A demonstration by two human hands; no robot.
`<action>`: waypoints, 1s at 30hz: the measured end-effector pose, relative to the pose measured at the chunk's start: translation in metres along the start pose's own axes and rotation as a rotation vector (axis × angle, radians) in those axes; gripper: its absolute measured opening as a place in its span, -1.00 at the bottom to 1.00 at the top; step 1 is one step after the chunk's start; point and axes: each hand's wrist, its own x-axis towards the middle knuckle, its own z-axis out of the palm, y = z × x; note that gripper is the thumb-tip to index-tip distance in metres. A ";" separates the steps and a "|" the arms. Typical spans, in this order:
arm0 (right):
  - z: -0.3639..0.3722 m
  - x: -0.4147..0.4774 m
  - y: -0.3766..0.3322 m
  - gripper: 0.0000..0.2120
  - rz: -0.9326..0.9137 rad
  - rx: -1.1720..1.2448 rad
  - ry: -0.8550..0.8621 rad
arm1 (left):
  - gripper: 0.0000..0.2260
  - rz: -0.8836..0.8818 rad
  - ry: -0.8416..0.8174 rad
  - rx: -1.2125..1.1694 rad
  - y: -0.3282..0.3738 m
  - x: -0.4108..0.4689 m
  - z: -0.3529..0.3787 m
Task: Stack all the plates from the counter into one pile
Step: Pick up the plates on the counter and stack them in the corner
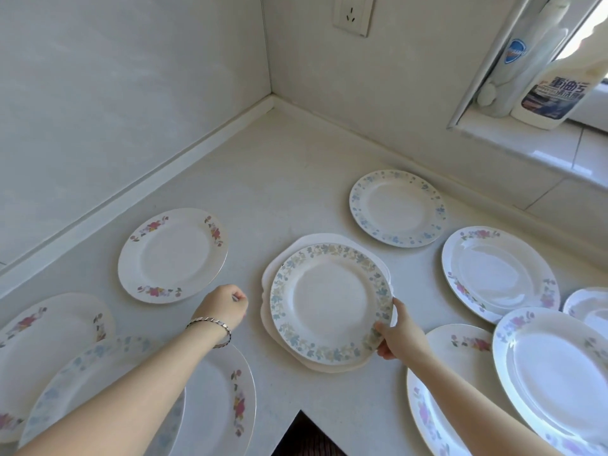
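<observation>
A blue-flowered plate (329,301) is found at the middle of the tabletop (279,179), laid on a plain white plate (316,240) whose wavy rim shows round its far and left sides. The right hand (399,337) is applied to the near right rim of the blue-flowered plate: the rim is pinched there by the fingers (398,309), with the rest of the hand off the plate's edge. Whether the plate is fully set down or slightly raised at that side cannot be told.

The left hand (225,307) is held over bare tabletop just left of the pile, apart from it. Its fingers are curled in and, so far as can be seen, nothing is held. A bracelet (210,324) is worn at that wrist.

Single plates are noted round the pile: a pink-flowered plate (172,255) to the left, a second blue-flowered plate (396,207) behind to the right, and more along both near edges.
</observation>
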 end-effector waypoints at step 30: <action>-0.067 0.152 -0.086 -0.55 0.318 1.272 0.185 | -0.76 -0.044 -0.011 0.113 0.016 0.054 0.005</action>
